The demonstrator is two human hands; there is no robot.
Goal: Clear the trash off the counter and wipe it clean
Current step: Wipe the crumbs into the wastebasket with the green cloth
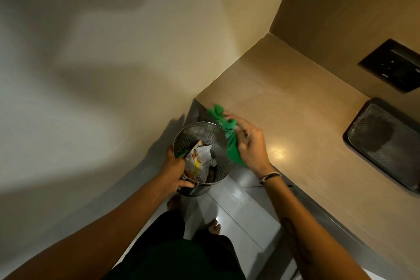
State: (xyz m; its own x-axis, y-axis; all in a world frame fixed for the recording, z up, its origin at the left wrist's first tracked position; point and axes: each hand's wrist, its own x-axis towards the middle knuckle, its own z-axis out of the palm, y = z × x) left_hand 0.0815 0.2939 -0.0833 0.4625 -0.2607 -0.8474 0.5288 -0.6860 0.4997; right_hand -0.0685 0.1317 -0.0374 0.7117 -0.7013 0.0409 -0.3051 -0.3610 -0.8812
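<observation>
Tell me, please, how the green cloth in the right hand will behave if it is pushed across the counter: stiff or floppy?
Probably floppy: the green cloth bunches and droops from the right hand over the counter edge. It looks thin, so likely light. It may crumple rather than slide flat unless pressed down.

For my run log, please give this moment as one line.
left hand: holds bin rim | right hand: grips green cloth at counter edge

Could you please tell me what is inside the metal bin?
The bin holds an orange packet and crumpled white paper. Anything beneath them is covered.
</observation>
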